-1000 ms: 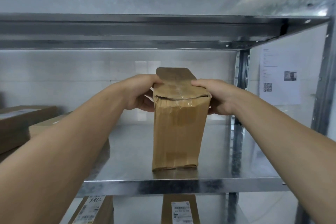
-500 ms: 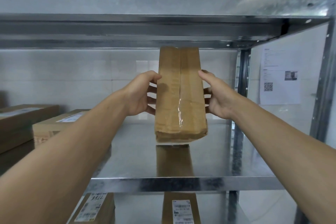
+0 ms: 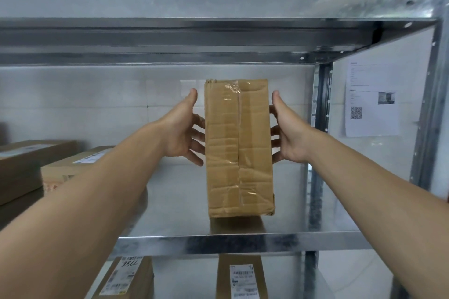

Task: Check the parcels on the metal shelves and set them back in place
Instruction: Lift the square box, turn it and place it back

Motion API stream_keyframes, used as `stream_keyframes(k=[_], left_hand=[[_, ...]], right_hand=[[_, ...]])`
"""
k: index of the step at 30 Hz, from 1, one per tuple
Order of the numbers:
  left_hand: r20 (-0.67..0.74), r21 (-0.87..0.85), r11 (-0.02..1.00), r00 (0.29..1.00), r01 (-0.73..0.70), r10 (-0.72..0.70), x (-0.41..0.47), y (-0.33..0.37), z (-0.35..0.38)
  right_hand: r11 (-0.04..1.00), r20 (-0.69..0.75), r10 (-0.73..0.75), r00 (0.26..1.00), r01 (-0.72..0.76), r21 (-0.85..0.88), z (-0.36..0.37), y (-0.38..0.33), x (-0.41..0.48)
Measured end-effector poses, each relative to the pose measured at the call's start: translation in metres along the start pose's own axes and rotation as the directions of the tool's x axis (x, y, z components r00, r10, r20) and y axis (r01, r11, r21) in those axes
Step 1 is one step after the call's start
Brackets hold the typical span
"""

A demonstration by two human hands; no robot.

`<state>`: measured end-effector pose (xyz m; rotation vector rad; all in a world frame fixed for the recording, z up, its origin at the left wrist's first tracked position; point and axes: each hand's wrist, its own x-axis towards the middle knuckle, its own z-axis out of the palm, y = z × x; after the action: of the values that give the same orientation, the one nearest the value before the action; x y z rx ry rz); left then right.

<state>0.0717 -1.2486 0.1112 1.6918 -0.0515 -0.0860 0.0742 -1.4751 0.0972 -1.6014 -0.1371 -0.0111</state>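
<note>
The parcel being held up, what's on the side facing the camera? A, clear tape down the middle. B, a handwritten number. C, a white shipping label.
A: the parcel shows glossy clear tape running down the middle of its plain brown face, with no label or writing on it.

One view alone is supplied, from a wide-angle camera worn on the head. It is pointed forward into the galvanised grey metal shelving, from near. The middle shelf is seen from slightly above, the upper shelf from beneath; the white tiled wall is faced behind.
</note>
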Motion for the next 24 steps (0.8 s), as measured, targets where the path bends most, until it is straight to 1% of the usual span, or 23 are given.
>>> stream_keyframes(k=[4, 8, 13, 18, 21, 24], left_hand=[[-0.018, 0.095, 0.995, 0.999, 0.039, -0.037, 0.0, 0.008, 0.001], [-0.058, 0.194, 0.981, 0.998, 0.028, -0.017, 0.002, 0.014, -0.001], [-0.022, 0.29, 0.957, 1.0, 0.018, -0.012, 0.002, 0.023, -0.003], [0.026, 0.324, 0.946, 0.999, 0.016, -0.025, 0.003, 0.032, -0.007], [0.029, 0.38, 0.925, 1.0, -0.009, -0.001, 0.006, 0.039, -0.005], [0.045, 0.409, 0.912, 0.999, -0.022, 0.003, 0.007, 0.04, -0.002]], right_hand=[[0.996, -0.036, 0.051, 0.998, -0.054, -0.075, 0.0, -0.014, 0.001], [0.982, -0.022, 0.113, 0.993, -0.115, -0.148, -0.003, -0.029, -0.001], [0.966, -0.005, 0.172, 0.985, -0.17, -0.194, -0.005, -0.036, -0.002], [0.954, 0.029, 0.188, 0.982, -0.176, -0.242, -0.009, -0.04, 0.001], [0.952, 0.048, 0.202, 0.978, -0.185, -0.245, -0.006, -0.042, 0.008], [0.947, 0.049, 0.18, 0.982, -0.16, -0.279, -0.003, -0.042, 0.009]])
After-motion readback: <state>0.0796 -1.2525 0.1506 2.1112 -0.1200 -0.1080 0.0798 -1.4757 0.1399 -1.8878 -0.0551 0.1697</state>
